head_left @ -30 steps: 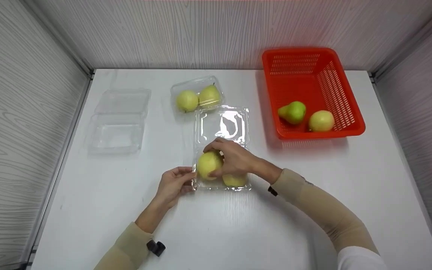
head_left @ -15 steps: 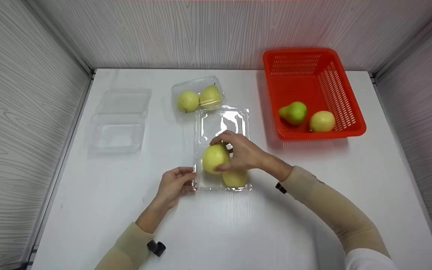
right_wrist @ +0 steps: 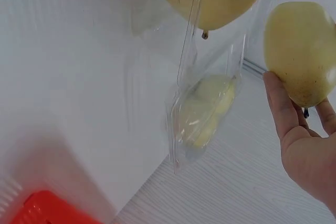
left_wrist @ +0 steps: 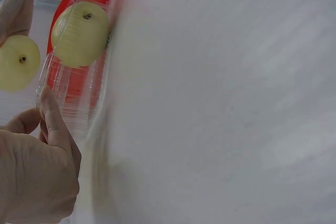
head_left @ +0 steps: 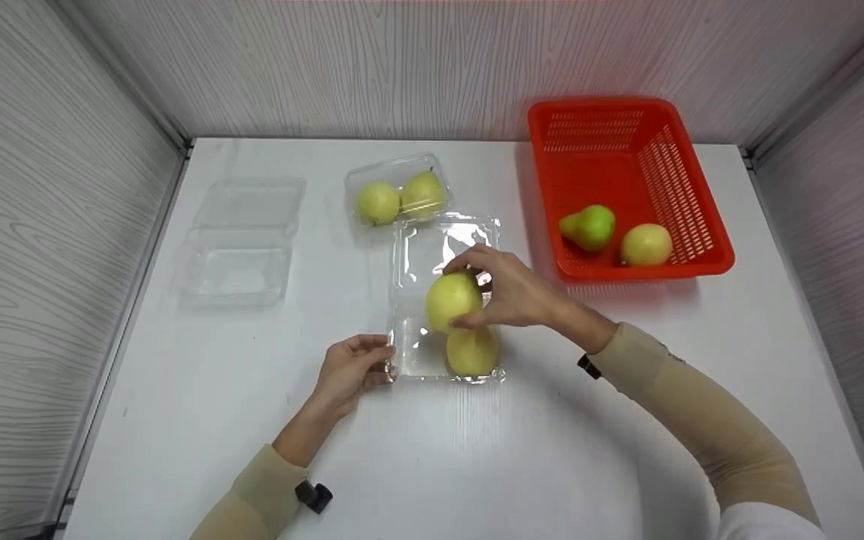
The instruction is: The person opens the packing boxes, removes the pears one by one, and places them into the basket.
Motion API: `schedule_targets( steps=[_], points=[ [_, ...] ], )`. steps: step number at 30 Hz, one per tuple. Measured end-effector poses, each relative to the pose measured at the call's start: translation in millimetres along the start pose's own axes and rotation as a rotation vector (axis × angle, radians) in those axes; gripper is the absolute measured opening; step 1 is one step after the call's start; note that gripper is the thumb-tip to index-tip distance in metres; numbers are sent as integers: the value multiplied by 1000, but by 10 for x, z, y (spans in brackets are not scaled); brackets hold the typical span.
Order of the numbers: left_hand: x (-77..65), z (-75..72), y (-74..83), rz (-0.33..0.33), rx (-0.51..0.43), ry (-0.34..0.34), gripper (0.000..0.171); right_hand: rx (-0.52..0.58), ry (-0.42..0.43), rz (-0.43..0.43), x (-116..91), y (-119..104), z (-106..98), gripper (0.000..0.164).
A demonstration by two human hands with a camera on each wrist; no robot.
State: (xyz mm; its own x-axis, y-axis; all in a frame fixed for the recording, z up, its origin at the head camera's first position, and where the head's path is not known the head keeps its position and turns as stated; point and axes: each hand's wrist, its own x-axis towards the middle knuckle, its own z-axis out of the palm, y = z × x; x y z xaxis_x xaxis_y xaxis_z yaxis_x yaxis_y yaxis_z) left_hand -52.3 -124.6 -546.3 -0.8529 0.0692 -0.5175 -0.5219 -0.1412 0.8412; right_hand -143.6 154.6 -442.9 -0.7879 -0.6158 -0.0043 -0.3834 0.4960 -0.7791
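We see a red basket (head_left: 597, 180) beyond and right of an open clear box (head_left: 423, 352), whose left edge our left hand (head_left: 352, 370) pinches. Our right hand (head_left: 511, 291) grips a yellow pear (head_left: 451, 304) above that box, where a second pear (head_left: 472, 354) sits inside.

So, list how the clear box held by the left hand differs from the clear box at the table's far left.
The held box has a yellow fruit inside; no fruit shows in the far-left box. The left hand pinches the held box, while no hand touches the far-left box. Both are transparent, with lids open.
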Motion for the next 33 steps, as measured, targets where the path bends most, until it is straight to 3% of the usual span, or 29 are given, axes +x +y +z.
schedule_targets(
  steps=[13,18,23,33],
  points=[
    [-2,-19,-6,12,-24,-14,30,16,101,60,-71,-20,-568,63],
    [-14,-12,-6,23,18,-12,29,27,151,92,-93,-4,-781,62],
    [-13,-5,-13,25,13,-10,28,-31,192,113,-100,54,-1001,62],
    [-2,-7,-13,13,-7,-9,30,-110,252,281,-80,315,-1419,61]
  ],
)
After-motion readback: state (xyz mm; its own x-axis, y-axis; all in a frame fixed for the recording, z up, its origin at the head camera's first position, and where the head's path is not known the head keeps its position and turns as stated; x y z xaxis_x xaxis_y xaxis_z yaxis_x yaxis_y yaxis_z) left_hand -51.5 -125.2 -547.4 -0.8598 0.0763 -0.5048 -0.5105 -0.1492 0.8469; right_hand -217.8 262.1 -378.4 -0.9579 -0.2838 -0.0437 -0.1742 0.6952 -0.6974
